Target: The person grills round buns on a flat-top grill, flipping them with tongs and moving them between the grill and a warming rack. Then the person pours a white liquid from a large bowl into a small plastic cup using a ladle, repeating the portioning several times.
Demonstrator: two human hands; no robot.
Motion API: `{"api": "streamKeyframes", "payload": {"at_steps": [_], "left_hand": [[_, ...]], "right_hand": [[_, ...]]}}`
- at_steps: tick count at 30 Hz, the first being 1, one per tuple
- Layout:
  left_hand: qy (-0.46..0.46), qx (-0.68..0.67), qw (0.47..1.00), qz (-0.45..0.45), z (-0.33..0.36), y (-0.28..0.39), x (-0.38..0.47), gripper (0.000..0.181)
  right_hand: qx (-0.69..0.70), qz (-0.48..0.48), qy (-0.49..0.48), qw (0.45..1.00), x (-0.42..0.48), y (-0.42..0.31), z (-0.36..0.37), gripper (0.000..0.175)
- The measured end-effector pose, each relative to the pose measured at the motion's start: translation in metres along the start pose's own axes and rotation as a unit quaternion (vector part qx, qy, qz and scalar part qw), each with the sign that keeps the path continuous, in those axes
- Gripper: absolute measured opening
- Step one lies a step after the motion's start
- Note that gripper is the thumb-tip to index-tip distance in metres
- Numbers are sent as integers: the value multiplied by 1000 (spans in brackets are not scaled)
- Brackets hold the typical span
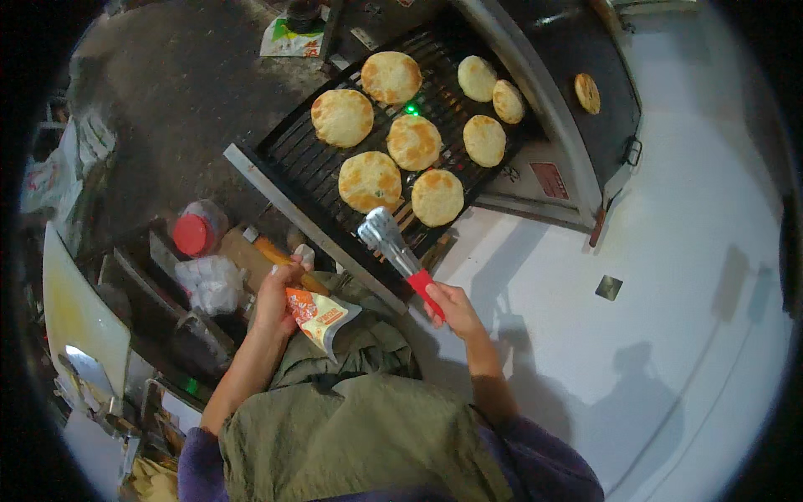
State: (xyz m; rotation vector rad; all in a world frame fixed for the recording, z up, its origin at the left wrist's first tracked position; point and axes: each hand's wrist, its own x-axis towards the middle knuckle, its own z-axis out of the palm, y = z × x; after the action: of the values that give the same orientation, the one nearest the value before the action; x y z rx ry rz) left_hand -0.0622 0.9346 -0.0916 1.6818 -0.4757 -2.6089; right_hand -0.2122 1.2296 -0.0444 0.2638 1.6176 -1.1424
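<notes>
My right hand [456, 307] grips metal tongs [389, 240] by their red handle. The tips of the tongs reach over the near edge of a black grill rack [295, 144], close to a browned round flatbread [370, 182]. Several more flatbreads lie on the bars, among them one in the middle [414, 142] and one at the near right [438, 198]. In my left hand [276, 298] is an orange and cream paper food sleeve [320, 317] with printing on it, its mouth turned towards my apron [370, 433]. A yellow-brown handle [276, 254] passes beside that hand; whether I also hold it, I cannot tell.
To the right stands a dark griddle pan [564, 50] with one flatbread [587, 93] on it, beside a white wall-like surface [677, 219]. A red-lidded jar [193, 234] and a clear plastic bag [210, 283] are at the left. The rack's metal front edge [313, 229] juts towards me.
</notes>
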Motion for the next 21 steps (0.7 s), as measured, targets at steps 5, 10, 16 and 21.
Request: {"api": "streamKeyframes", "payload": {"at_steps": [5,10,16,21], "left_hand": [[-23,-11,1000,-4,6,2,0,22],[-27,-28,999,20,12,0,-1,23],[-34,-50,998,-9,17,2,1,23],[-17,-45,999,7,22,2,0,22]], "right_hand": [[-7,-42,10,999,26,-2,7,37],[138,-41,-36,989,23,-9,5,45],[404,-15,-170,899,31,-20,-18,54],[415,-4,-186,891,37,-34,-36,55]]}}
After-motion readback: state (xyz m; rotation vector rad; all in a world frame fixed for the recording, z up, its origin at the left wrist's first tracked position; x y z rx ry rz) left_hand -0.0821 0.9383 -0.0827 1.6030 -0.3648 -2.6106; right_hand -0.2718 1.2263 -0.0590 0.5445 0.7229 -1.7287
